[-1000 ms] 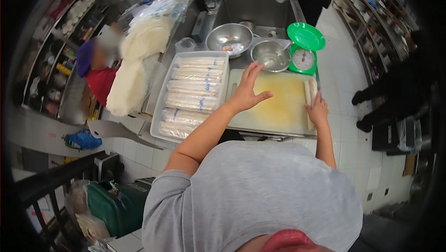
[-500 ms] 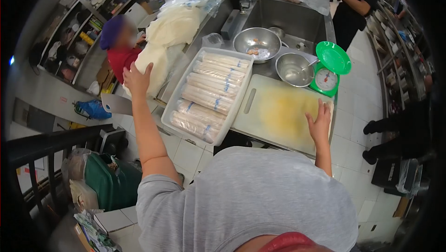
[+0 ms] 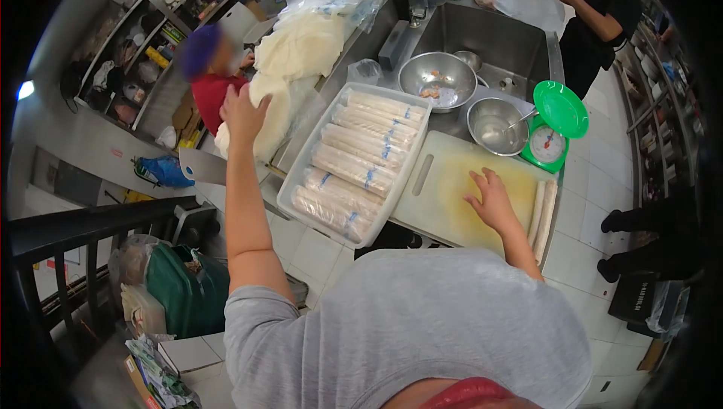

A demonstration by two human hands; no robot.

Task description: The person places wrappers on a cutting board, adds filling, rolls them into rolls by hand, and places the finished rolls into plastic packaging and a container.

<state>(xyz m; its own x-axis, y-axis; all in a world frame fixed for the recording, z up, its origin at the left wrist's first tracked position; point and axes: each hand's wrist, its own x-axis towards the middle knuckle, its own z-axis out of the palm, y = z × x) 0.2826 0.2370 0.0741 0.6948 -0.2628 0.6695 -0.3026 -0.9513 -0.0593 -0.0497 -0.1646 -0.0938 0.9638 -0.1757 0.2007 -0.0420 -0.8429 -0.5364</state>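
My left hand [image 3: 244,116] is over the near end of a pile of pale, thin sheets [image 3: 271,108], fingers apart, with nothing visible in it. Fingers spread, my right hand [image 3: 492,202] hovers over or rests on the yellow-stained cutting board [image 3: 437,206]. Two long, pale rolls [image 3: 544,217] lie side by side along the board's right edge. Between my hands, a white tray [image 3: 285,199] holds several plastic-wrapped rolls [image 3: 354,168] with blue markings.
Behind the board are two metal bowls [image 3: 438,81] [image 3: 498,127], a green scale [image 3: 548,145] and a sink [image 3: 489,40]. A person in red [image 3: 215,96] is at the left; another in black [image 3: 595,21] holds a plastic bag [image 3: 531,4]. A metal blade [image 3: 202,166] is near my left forearm.
My left hand has moved left from above the board to the pale sheets. My right hand has left the rolls and moved left over the board. The view has shifted.
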